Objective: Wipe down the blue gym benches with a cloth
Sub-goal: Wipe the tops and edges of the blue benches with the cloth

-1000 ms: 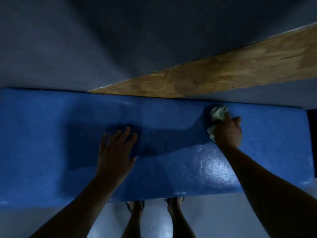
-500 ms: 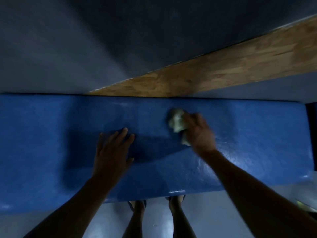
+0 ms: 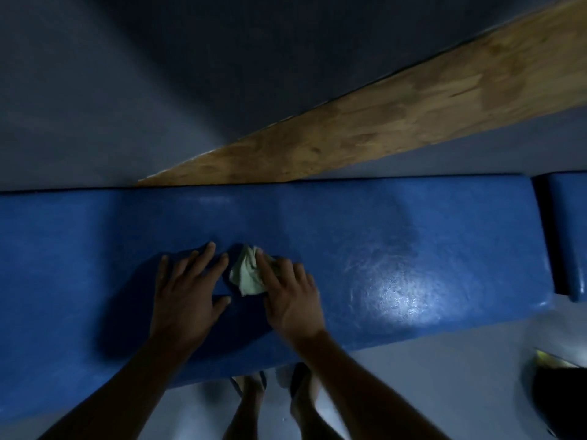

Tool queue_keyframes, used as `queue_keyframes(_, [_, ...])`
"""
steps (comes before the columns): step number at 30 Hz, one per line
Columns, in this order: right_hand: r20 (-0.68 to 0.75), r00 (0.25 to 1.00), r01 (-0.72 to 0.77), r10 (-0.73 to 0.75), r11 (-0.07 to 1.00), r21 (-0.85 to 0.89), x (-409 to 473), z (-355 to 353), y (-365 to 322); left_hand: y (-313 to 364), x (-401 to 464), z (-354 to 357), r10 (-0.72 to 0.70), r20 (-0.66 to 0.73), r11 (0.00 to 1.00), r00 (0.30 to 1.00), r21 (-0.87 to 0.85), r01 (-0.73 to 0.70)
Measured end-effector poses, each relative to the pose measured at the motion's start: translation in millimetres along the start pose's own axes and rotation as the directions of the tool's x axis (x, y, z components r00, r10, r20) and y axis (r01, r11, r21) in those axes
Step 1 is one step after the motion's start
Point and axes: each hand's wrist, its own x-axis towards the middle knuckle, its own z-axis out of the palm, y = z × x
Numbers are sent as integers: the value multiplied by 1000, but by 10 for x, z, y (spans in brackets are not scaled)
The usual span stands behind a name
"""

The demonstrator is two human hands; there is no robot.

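Observation:
A long blue gym bench (image 3: pixel 413 223) runs left to right across the view, and a wet sheen shows on its right part. My right hand (image 3: pixel 290 295) presses a crumpled pale green cloth (image 3: pixel 249 271) onto the bench top near the middle. My left hand (image 3: pixel 187 287) lies flat on the bench with fingers spread, just left of the cloth and almost touching it. A second blue bench (image 3: pixel 568 230) starts at the right edge, across a narrow dark gap.
A wooden board (image 3: pixel 397 122) slants along the grey wall behind the bench. My feet (image 3: pixel 273 389) stand on the grey floor in front. A dark object (image 3: pixel 556 395) with a yellow-green bit sits at the lower right.
My right hand has swept the cloth leftward along the bench, from its right part to beside my left hand. The left hand has stayed planted. The view has shifted, showing the second bench.

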Motion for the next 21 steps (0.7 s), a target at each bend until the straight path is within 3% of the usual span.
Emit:
queue_keyframes(2, [17,994,109,-108,986,-128,-94,-94,489,-8,-18,13,10,-30,1000,999,-13,-10])
queue_keyframes(3, [1,998,62,-62,985,-164,-145,-141,791,-15,-26,19,10,-39,1000,999,-25,-11])
queue_keyframes(5, [-90,974,-221,209,962,-159,-326,-284,1393,5,-33,23,8,-43,999,999,-40,-10])
queue_keyframes(8, [-133,759,-643,637,766,4,-522,-399,1707,31,-28,45,-3,-58,999,998,-47,0])
queue_keyframes(10, [-153,642,-749,751,658,85,-467,-234,1444,60,-36,66,-13,-59,999,998,-32,11])
queue_keyframes(11, [-173,640,-743,749,660,106,-421,-124,1204,73,-40,75,-18,-61,1000,998,-19,17])
queue_keyframes(14, [-170,814,-547,555,832,93,-359,162,298,96,-59,80,-11,-64,1000,998,8,12])
queue_keyframes(16, [-77,957,-276,279,960,45,-411,190,-107,101,-73,64,-1,-79,1000,997,27,3])
queue_keyframes(17, [-23,991,-128,129,991,46,-441,172,-124,106,-76,60,-1,-81,999,997,37,4])
queue_keyframes(19, [25,991,129,-128,992,-12,-490,80,185,118,-77,61,-11,-80,999,997,42,14])
queue_keyframes(21, [56,983,181,-176,977,-112,-593,-20,723,125,-66,74,-31,-73,999,997,33,34])
